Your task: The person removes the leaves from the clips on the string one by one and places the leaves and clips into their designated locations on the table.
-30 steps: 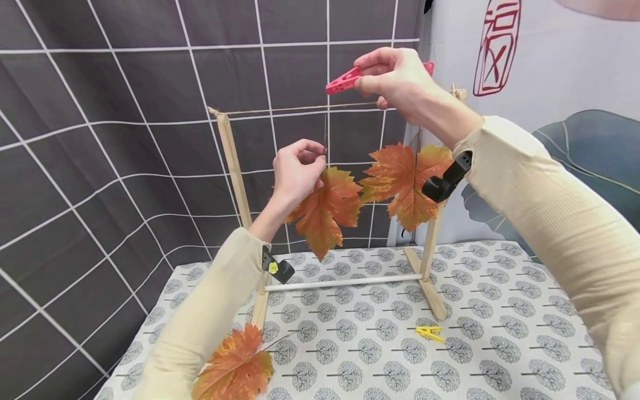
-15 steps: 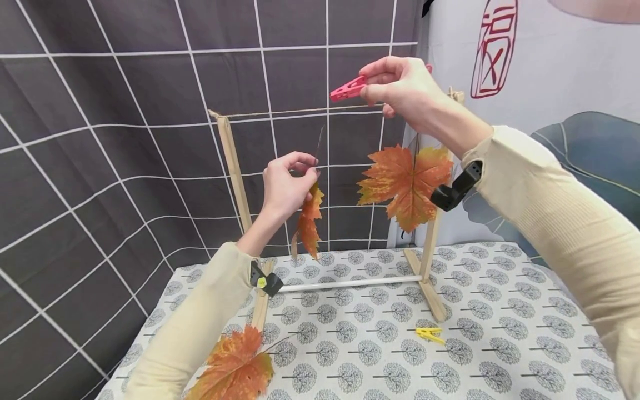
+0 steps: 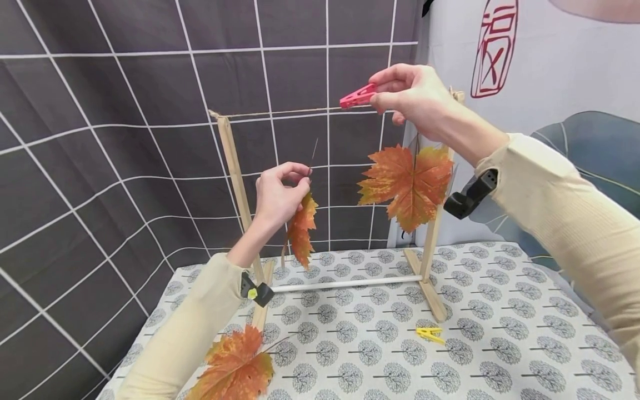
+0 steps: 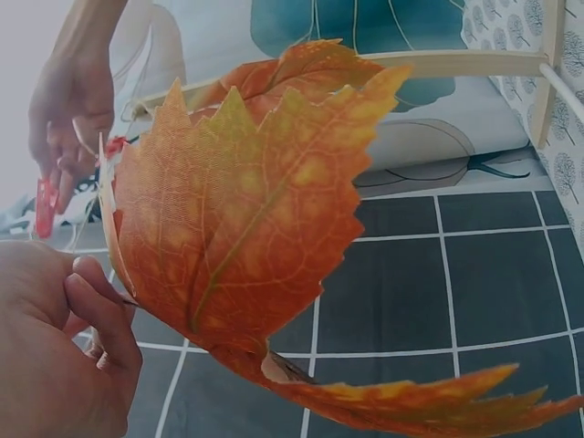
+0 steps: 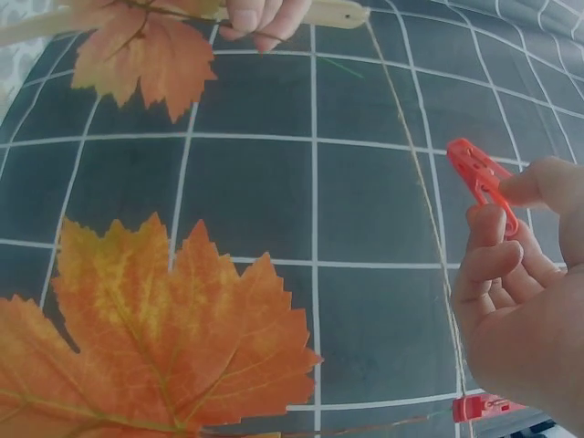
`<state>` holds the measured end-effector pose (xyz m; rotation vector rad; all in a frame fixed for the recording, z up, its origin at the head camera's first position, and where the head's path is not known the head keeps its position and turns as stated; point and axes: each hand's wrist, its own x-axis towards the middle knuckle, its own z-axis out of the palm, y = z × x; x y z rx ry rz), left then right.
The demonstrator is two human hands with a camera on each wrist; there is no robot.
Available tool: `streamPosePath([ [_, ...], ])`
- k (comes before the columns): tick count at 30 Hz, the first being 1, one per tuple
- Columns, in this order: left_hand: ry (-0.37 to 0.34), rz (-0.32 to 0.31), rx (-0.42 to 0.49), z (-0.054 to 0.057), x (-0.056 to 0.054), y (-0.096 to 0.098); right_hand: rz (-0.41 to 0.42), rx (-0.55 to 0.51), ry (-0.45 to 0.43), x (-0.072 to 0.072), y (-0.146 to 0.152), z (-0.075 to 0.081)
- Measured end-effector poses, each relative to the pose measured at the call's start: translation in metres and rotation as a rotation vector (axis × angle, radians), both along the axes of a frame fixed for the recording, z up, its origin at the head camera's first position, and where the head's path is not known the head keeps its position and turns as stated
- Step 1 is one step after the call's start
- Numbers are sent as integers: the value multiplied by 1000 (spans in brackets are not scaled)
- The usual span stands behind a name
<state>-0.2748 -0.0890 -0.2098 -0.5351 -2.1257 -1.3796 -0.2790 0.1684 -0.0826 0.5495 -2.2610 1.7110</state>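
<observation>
My left hand [image 3: 281,194] pinches the thin stem of an orange artificial maple leaf [image 3: 302,233], which hangs below the fingers turned nearly edge-on in the head view. In the left wrist view this leaf [image 4: 246,201] shows its broad veined face. My right hand [image 3: 417,97] pinches a pink-red clothespin [image 3: 358,97] just above the twine [image 3: 295,111], its nose pointing left. A second orange leaf [image 3: 406,183] hangs beneath the right hand. Its stem leads to another red clothespin [image 5: 484,406] clipped on the twine in the right wrist view.
The twine spans two wooden posts [image 3: 232,161], joined low down by a white rod [image 3: 345,284]. A third leaf [image 3: 235,366] lies at the front left of the tree-print tablecloth [image 3: 365,361]. A yellow clothespin [image 3: 430,334] lies near the right foot of the stand.
My left hand has moved left and down with its leaf, which has turned from face-on to edge-on. My right hand has lowered the clothespin and moved slightly right, toward the twine's height.
</observation>
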Motion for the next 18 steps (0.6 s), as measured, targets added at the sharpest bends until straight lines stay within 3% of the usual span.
streamPosePath([
  [8,19,-20,-19,-8,6,-5,24,-26,-30,6,10,-8],
  [18,-14,-5,-35,-18,12,-12,32,-31,-84,11,20,-17],
])
